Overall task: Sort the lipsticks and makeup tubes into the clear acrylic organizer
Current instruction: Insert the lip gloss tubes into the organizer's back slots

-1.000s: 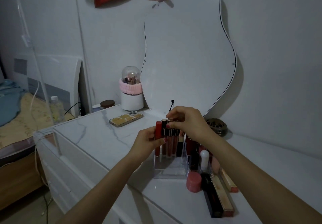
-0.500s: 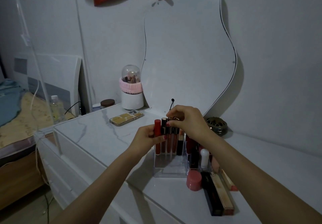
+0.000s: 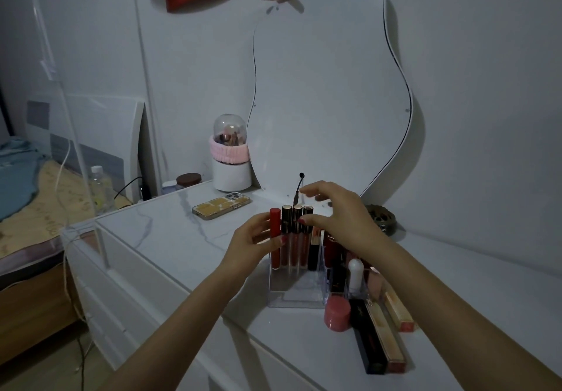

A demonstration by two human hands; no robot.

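Clear acrylic organizer (image 3: pixel 293 294) on the white worktop (image 3: pixel 170 235) already holds a row of upright tubes (image 3: pixel 296 238). The left hand (image 3: pixel 252 249) pinches the red tube (image 3: pixel 275 238) at the row's end; the right hand (image 3: pixel 340 217) hovers spread, holding nothing. Boxed lipsticks (image 3: pixel 381 334) and a pink cap (image 3: pixel 337 313) lie outside, unsorted: partway done, I'd judge.

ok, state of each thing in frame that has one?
left hand: fingers on the red tube
right hand: open, fingers spread above the tubes
red tube: upright in organizer
clear organizer: partly filled
pink-capped tube: outside organizer, capped
black tube: lying flat on dresser
phone: face down
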